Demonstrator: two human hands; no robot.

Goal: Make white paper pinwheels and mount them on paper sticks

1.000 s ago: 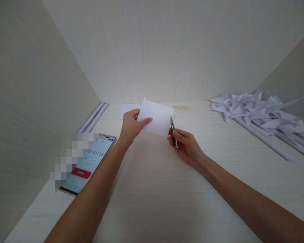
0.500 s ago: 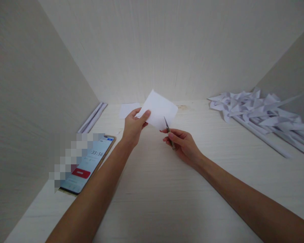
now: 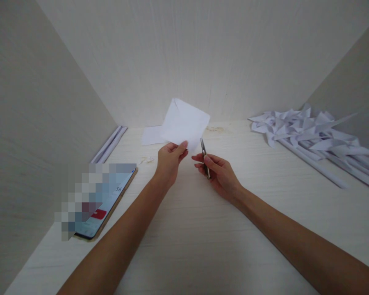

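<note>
So the left hand has a white sheet pinched between thumb and fingers by its bottom edge, held up over the pale table, with a little crease near its top-left corner. The right hand is closed around some small scissors, tips up, right by the paper's lower right side; can't tell if they're touching it. Another sheet lies flat just behind, near the back wall. Paper tubes and a partly pixelated phone sit off left, paper pinwheels heaped over right
</note>
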